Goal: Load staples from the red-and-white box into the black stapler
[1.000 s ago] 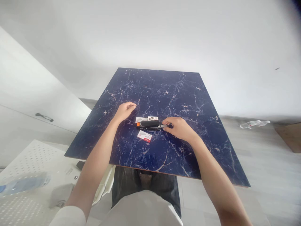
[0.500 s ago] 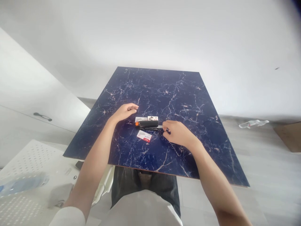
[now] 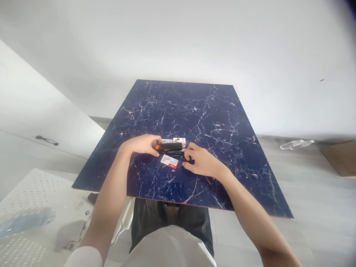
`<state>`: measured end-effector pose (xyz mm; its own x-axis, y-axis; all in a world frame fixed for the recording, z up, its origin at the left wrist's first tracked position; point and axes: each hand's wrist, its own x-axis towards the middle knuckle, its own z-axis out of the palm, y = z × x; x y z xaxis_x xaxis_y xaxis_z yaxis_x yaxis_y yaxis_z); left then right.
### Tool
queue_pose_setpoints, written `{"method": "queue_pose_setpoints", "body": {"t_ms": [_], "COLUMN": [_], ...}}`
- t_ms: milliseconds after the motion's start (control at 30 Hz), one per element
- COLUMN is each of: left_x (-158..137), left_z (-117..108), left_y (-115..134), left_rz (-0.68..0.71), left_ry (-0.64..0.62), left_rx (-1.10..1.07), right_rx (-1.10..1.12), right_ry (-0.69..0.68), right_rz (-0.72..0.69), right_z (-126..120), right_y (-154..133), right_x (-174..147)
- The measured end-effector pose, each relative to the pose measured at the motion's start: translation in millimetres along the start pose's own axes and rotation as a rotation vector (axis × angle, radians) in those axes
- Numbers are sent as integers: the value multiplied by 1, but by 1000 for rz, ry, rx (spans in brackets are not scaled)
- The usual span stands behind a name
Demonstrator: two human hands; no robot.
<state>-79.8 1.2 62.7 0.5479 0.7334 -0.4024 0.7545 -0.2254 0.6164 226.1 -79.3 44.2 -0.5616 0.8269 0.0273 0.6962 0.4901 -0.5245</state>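
A black stapler (image 3: pixel 171 147) with an orange end lies lengthwise across the middle of the dark blue table (image 3: pixel 178 111). At its orange left end, my left hand (image 3: pixel 143 144) curves thumb and fingers around the tip. My right hand (image 3: pixel 201 160) pinches the opposite end, where a short strip of metal shows beside the fingertips. A dark patch under these fingers is too small to make out. Behind the stapler sit two small boxes, a pale box (image 3: pixel 167 141) and a white printed box (image 3: pixel 179 141). In front lies a white and red box (image 3: pixel 169 161).
Left of the table stands a white perforated surface (image 3: pixel 30 189) with a clear plastic bottle (image 3: pixel 27 220) on it. Clear bottles (image 3: pixel 297 144) and a cardboard box (image 3: pixel 340 157) are on the floor at right. A white wall rises behind.
My left hand has come down and toward me, onto the stapler's orange end. My right hand stays at the other end, its fingers closer in. The view has shifted slightly.
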Motion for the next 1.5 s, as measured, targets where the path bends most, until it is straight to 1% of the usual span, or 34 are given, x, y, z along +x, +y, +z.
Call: {"method": "queue_pose_setpoints", "body": {"t_ms": [133, 267, 400, 533, 567, 633, 700, 733, 833, 867, 900, 933, 1000, 1033, 1067, 1100, 1167, 1200, 1267, 1333, 1400, 1500], "left_x": [1, 2, 3, 4, 4, 6, 9, 11, 17, 19, 20, 20, 22, 22, 23, 24, 26, 27, 31, 35, 38, 40], "left_z": [1, 1, 2, 1, 2, 8, 18, 24, 40, 43, 44, 43, 39, 36, 33, 30, 30, 32, 39, 47, 54, 58], "left_y": [4, 6, 6, 3, 3, 6, 15, 21, 39, 42, 44, 43, 35, 29, 22, 16, 8, 6, 9, 16, 23, 26], "left_rz": [2, 7, 14, 26, 32, 49, 99, 141, 290, 325, 342, 342, 322, 321, 325, 327, 310, 294, 292, 331, 366, 368], "left_ry": [4, -3, 14, 26, 41, 69, 56, 31, -43, -35, 3, 74, 262, 329, 350, 330, 227, 180, 128, 111, 118, 123], "left_rx": [32, 95, 104, 114, 106, 60, -34, -89, -186, -188, -181, -168, -118, -81, -43, -11, -7, -40, -134, -196, -201, -208], "right_rx": [177, 332, 439, 477, 483, 495, 516, 524, 515, 498, 482, 474, 484, 493, 497, 496, 483, 479, 485, 496, 498, 490], "right_ry": [-58, -117, -174, -191, -163, -44, 105, 169, 287, 316, 334, 340, 329, 318, 312, 313, 319, 322, 324, 321, 316, 310], "right_rz": [13, 4, 2, -18, -4, 29, 62, 80, 174, 206, 230, 248, 276, 289, 302, 312, 321, 322, 321, 311, 296, 283], "right_z": [7, 10, 10, 11, 12, 15, 18, 19, 19, 18, 17, 16, 15, 15, 14, 14, 14, 14, 13, 12, 11, 10], "right_y": [-9, -10, -5, 2, 4, 9, 14, 17, 24, 25, 25, 25, 24, 23, 22, 21, 20, 19, 19, 18, 18, 17], "right_x": [1, 5, 8, 10, 11, 13, 15, 16, 19, 20, 20, 20, 21, 21, 21, 21, 20, 20, 20, 20, 20, 19]}}
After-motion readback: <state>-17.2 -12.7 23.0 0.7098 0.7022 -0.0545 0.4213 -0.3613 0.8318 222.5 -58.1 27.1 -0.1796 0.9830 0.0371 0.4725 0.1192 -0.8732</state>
